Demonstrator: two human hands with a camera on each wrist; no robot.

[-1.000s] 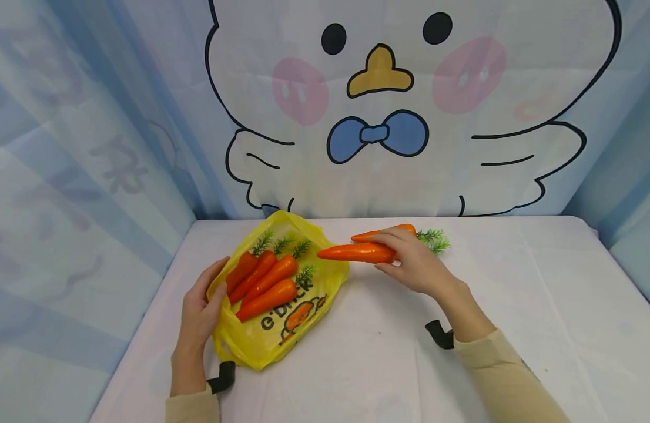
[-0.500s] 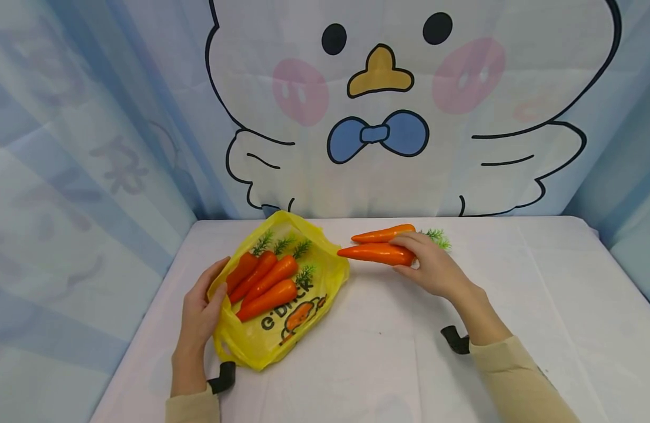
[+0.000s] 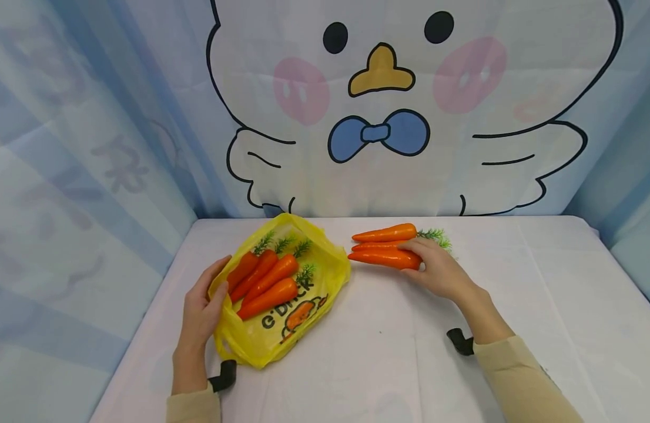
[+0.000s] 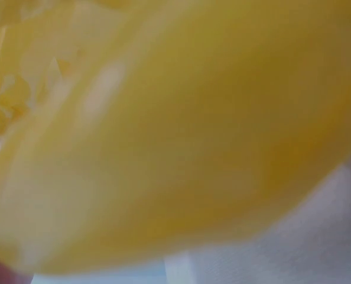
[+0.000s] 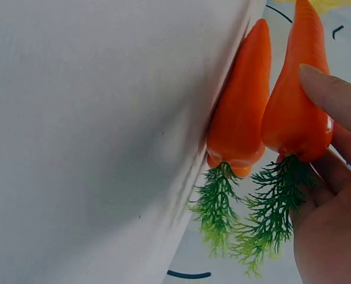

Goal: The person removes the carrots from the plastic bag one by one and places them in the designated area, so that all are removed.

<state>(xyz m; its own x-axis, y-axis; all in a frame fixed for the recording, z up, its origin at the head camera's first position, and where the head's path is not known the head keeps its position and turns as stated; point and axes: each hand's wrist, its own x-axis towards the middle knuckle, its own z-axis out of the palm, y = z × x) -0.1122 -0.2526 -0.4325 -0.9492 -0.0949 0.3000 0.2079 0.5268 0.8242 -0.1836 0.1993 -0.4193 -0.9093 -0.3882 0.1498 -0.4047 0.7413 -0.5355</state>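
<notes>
A yellow plastic bag (image 3: 317,317) with a printed cartoon lies mouth-up at left centre. Several toy carrots (image 3: 272,298) with green leafy tops rest in it. My left hand (image 3: 199,311) grips the bag's left rim, thumb inside; in the left wrist view the bag's yellow film (image 4: 181,136) fills most of the frame. My right hand (image 3: 440,267) holds one toy carrot (image 5: 296,100) near its thick end, thumb on its side, the tip pointing left toward the bag. Right behind it are two other toy carrots, an orange one (image 3: 385,232) at the back and one partly hidden between.
A white cloth-covered table (image 3: 357,364) carries everything. Behind it hangs a curtain (image 3: 378,188) with a cartoon face and a blue bow tie. Black bent pieces (image 3: 459,342) sit at both wrists, beside beige sleeves (image 3: 520,376).
My right hand has moved right with its toy carrot, away from the bag, and slightly lower in view. Another toy carrot now shows between it and the back one. My left hand stays at the bag.
</notes>
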